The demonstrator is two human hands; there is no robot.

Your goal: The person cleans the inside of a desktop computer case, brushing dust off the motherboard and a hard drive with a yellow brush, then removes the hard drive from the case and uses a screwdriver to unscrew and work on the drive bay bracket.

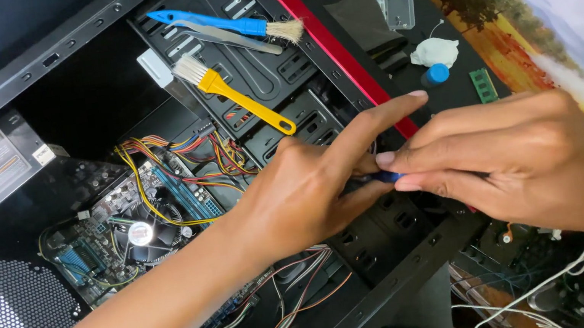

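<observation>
Both hands meet over the open case (363,68): right hand (530,159) pinches a small blue tool (386,177), mostly hidden; left hand (310,184) touches it, forefinger outstretched.

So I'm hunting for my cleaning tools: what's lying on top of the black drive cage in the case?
On the drive cage lie a yellow-handled brush, a blue-handled brush and a grey flat tool beside it. The two hands cover its lower part.

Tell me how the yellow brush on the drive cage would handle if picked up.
The yellow brush looks like thin plastic, so probably light and stiff in the handle. Its pale bristles should flex if pushed. It lies flat on the slotted drive cage, so it would likely slide rather than roll.
</observation>
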